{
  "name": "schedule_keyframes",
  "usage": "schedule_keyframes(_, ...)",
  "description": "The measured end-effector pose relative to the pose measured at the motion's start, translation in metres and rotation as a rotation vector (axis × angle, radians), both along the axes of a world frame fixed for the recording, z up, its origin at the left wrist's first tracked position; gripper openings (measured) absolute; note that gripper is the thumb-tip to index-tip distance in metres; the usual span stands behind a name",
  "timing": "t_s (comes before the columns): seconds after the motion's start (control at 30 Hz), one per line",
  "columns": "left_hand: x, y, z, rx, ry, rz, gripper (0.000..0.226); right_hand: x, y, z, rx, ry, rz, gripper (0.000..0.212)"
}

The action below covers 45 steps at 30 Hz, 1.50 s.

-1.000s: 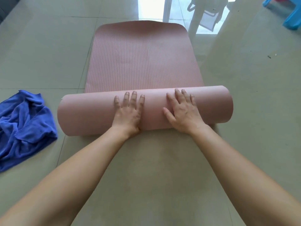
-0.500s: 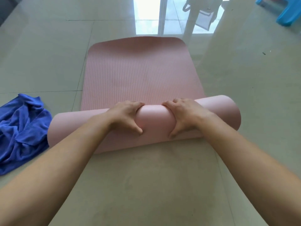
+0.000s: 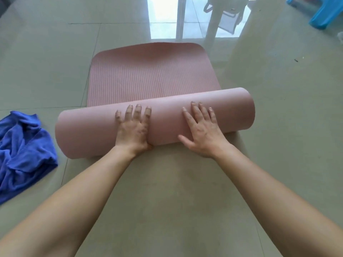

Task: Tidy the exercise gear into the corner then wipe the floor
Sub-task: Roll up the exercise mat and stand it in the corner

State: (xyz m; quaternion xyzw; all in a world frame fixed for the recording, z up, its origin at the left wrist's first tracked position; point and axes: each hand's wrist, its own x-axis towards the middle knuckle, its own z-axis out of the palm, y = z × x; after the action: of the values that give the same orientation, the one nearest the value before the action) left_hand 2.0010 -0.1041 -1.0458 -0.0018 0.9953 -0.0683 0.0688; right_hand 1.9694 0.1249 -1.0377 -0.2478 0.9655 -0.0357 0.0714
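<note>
- Half a second on, both hands have uncurled from their grasp over the top of the roll and lie flat on it, fingers straight and pointing away from the person.
- The left hand and right hand press side by side on the middle of the pink exercise mat, apart from each other, neither one clamped on anything; the left thumb is tucked down at the roll's near underside.
- The mat lies on the tiled floor in front of the person, its near part wound into a thick roll and its far part flat and ribbed side up, with the rounded end near the bright reflection of a doorway.
- The step in hand appears to be rolling the mat up, with a fair stretch left to wind.
- The roll sits skewed, its right end farther from the person than its left, so even palm pressure and a little more push from the left hand would likely square it.
- Hands set wider toward the 2 ends would probably give better control of a roll this long, and firm downward pressure should keep the foam wound tight.
- A crumpled blue cloth lies on the floor just beside the roll's left end, apparently waiting for the wiping.
- A blue plastic stool stands well apart at the far right.
- No brand, label or writing can be read on mat, cloth or stool.
</note>
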Motion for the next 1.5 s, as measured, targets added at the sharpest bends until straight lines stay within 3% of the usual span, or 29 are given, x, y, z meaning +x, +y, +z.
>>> schedule_keyframes(0.17,-0.026,-0.015,0.04,0.177,-0.072,-0.014,0.103,0.004,0.011,0.013,0.061,0.004,0.048,0.132)
schedule_keyframes(0.33,-0.006,-0.013,0.058,0.571,-0.505,0.025,0.086,0.008,0.015,0.036,0.166,-0.077,0.091,0.146)
schedule_keyframes(0.47,0.015,-0.009,0.057,0.605,-0.381,0.01,0.11,-0.013,-0.001,0.061,0.221,-0.249,0.133,0.126)
schedule_keyframes(0.6,0.027,-0.009,0.06,0.41,-0.009,-0.009,0.077,-0.038,-0.005,0.056,0.116,-0.279,0.018,0.126)
schedule_keyframes(0.67,0.033,-0.006,0.054,0.314,0.103,0.004,0.076,-0.046,-0.004,0.043,-0.01,-0.123,-0.13,0.102)
schedule_keyframes(0.77,0.03,-0.005,0.036,0.165,-0.029,0.061,0.124,-0.044,-0.01,0.023,-0.261,0.182,-0.235,0.054)
schedule_keyframes(0.83,0.023,-0.005,0.021,0.092,-0.024,0.068,0.145,-0.033,-0.014,0.012,-0.3,0.232,-0.213,0.048)
schedule_keyframes(0.93,0.005,-0.005,0.005,0.006,0.019,0.06,0.153,-0.018,-0.01,-0.004,-0.251,0.214,-0.143,0.059)
schedule_keyframes(1.03,-0.028,-0.013,0.005,-0.022,0.004,0.091,0.146,-0.019,0.0,-0.014,-0.191,0.163,-0.046,0.081)
schedule_keyframes(1.13,-0.062,-0.028,0.016,0.096,-0.031,0.083,0.139,-0.037,0.002,-0.021,-0.038,0.1,-0.02,0.112)
schedule_keyframes(1.27,-0.094,-0.041,0.034,0.18,-0.09,0.097,0.116,-0.066,-0.016,-0.018,0.0,0.131,-0.076,0.139)
schedule_keyframes(1.37,-0.1,-0.046,0.045,0.213,-0.142,0.081,0.093,-0.073,-0.025,-0.017,-0.003,0.188,-0.105,0.145)
schedule_keyframes(1.5,-0.085,-0.052,0.055,0.329,-0.281,0.049,0.078,-0.06,-0.011,-0.006,-0.055,0.207,-0.028,0.131)
